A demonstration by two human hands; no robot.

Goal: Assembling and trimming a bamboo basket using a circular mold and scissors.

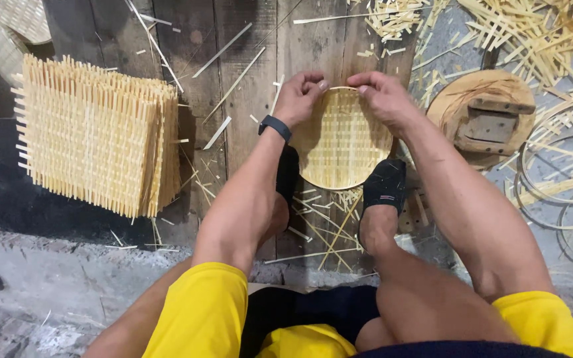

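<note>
Left hand (298, 98) and right hand (384, 98) pinch round woven tray (343, 142).

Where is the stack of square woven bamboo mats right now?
In the head view, the stack of woven mats lies on the dark wooden boards at the left, apart from the left hand and the round woven tray it grips.

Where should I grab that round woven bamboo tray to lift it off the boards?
Probably the far rim of the round woven tray, from above: the left hand and right hand already pinch it there. The near edge is pinned under the black socked feet, and the tray lies flat, so only the rim offers a grip.
</note>
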